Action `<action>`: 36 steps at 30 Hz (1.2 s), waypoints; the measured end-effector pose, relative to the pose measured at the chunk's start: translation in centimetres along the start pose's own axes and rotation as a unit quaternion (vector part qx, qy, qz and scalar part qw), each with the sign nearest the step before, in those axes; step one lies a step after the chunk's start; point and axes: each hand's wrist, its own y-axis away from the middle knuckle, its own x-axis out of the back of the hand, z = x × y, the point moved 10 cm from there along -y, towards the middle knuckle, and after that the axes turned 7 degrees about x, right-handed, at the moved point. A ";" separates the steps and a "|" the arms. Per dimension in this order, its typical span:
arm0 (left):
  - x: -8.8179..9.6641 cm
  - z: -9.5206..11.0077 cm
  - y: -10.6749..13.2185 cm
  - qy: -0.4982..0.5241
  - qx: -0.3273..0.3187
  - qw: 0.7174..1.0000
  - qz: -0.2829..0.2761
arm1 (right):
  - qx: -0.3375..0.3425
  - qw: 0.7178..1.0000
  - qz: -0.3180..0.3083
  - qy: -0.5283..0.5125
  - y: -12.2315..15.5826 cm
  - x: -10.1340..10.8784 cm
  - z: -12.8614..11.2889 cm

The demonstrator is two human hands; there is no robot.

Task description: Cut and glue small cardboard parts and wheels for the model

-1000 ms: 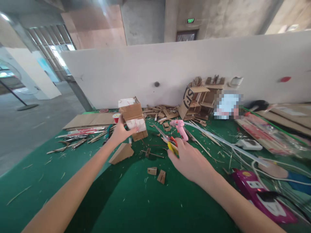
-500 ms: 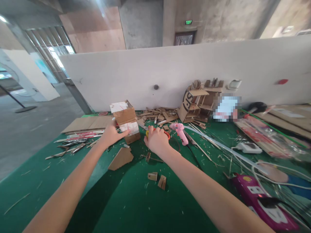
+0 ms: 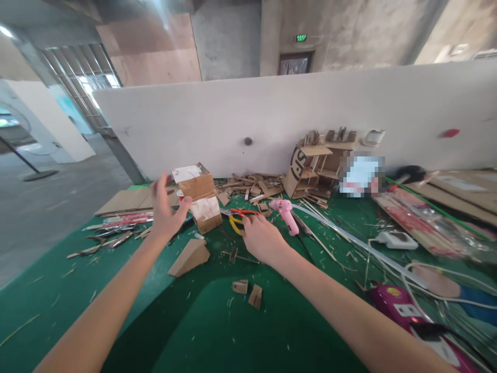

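Observation:
My left hand (image 3: 166, 210) is open, its fingers spread just left of a small cardboard box (image 3: 199, 196) with white paper on it that stands on the green table (image 3: 217, 331). The hand is not holding the box. My right hand (image 3: 261, 239) rests low on the table beside scissors (image 3: 239, 217) with red and yellow handles; its fingertips are at the handles, and the fingers are loosely curled. A pink glue gun (image 3: 284, 211) lies just right of that hand.
Cardboard scraps (image 3: 252, 185) pile up by the white wall, next to a cardboard shelf model (image 3: 316, 165). A cardboard wedge (image 3: 189, 257) and two small blocks (image 3: 248, 291) lie near me. Flat cardboard and tools sit left; a purple power strip (image 3: 404, 309), cables and sticks right.
My left hand has let go of the cardboard box and opened. My right hand carried the scissors left, set them on the table by the box, and now lies beside them.

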 end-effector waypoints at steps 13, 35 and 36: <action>-5.5 11.6 4.7 -0.130 -0.146 0.950 -0.245 | 0.011 1.000 -0.009 -0.001 8.5 -0.6 2.6; -22.9 -1.1 1.7 -0.345 0.252 0.842 -0.330 | -0.006 0.999 0.044 -0.006 9.1 -1.2 2.0; -23.2 -0.9 1.3 -0.340 0.243 0.847 -0.328 | -0.005 0.999 0.042 -0.002 9.1 -1.2 2.0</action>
